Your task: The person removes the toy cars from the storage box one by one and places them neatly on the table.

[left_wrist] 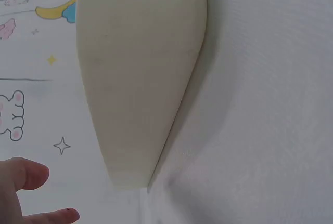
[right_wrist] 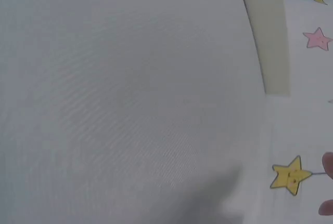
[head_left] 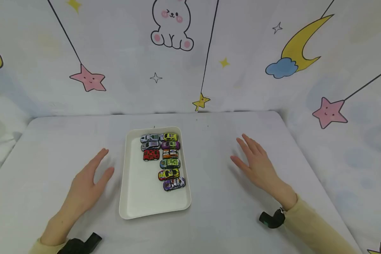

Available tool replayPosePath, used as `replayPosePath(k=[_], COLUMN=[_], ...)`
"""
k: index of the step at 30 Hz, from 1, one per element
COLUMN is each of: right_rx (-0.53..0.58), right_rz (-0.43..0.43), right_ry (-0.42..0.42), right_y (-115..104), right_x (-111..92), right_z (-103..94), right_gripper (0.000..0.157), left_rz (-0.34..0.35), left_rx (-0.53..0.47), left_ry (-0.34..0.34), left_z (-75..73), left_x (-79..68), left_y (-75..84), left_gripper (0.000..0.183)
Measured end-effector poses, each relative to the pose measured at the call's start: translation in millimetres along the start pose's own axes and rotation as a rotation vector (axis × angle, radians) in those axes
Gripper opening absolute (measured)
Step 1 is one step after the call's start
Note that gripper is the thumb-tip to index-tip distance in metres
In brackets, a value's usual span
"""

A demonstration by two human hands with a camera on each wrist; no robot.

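Note:
Several small toy cars [head_left: 170,163] lie in a white tray [head_left: 139,197]: a longer column runs down its right side, and a shorter one beside it includes a red car [head_left: 151,155]. My left hand [head_left: 84,187] hovers left of the tray, fingers extended and thumb apart, holding nothing. To the right of the tray, my right hand [head_left: 257,165] is spread over the table, also holding nothing. In the left wrist view the tray's outer wall [left_wrist: 140,78] fills the middle, with the left fingertips [left_wrist: 31,174] at the lower left. The cars are hidden there.
A white cloth-covered table [head_left: 222,211] carries the tray. Behind it hangs a white backdrop [head_left: 124,77] printed with stars, a moon and a bear. Black wrist cameras [head_left: 79,245] sit on both forearms.

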State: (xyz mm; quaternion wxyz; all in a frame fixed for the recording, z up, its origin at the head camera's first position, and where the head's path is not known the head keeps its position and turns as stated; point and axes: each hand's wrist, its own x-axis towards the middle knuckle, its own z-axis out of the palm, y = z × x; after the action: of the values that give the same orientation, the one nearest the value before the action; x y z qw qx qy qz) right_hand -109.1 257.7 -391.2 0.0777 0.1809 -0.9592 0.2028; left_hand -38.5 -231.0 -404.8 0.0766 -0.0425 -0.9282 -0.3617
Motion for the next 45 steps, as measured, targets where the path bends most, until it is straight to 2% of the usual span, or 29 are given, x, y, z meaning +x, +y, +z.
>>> replayPosePath(k=[3, 7, 15, 20, 26, 34, 41, 45], right_rx=[0.057, 0.111, 0.188, 0.230, 0.278, 0.340, 0.298, 0.256], right_rz=[0.000, -0.006, -0.065, -0.129, -0.219, -0.282, -0.364, -0.365], right_ry=[0.003, -0.014, -0.017, -0.001, 0.001, -0.109, -0.109, -0.114], right_y=[-9.8, -24.2, -51.0, -65.9, -80.3, -103.5, -118.4, -123.7], right_x=[5.9, 10.9, 16.2, 16.3, 17.9, 15.8, 9.8, 7.0], right_z=[3.4, 10.6, 30.3, 40.7, 52.5, 66.8, 78.4, 81.8], right_gripper=[0.062, 0.059, 0.055, 0.052, 0.049, 0.053, 0.044, 0.040], left_rz=[-0.034, -0.036, 0.064, 0.099, 0.109, 0.103, 0.096, 0.094], left_rx=[-0.094, -0.230, -0.604, -0.711, -0.713, -0.700, -0.676, -0.660], left_ry=[-0.024, -0.062, -0.101, -0.130, -0.124, -0.115, -0.112, -0.108], left_z=[2.7, 12.2, 37.4, 42.9, 42.4, 45.7, 46.7, 46.8], left_x=[2.1, 4.5, 10.2, 11.4, 11.2, 11.1, 9.1, 8.2], left_y=[-1.4, -5.2, -19.6, -24.9, -26.3, -27.9, -29.5, -29.9], left_gripper=[0.055, 0.053, 0.057, 0.061, 0.061, 0.060, 0.060, 0.060])
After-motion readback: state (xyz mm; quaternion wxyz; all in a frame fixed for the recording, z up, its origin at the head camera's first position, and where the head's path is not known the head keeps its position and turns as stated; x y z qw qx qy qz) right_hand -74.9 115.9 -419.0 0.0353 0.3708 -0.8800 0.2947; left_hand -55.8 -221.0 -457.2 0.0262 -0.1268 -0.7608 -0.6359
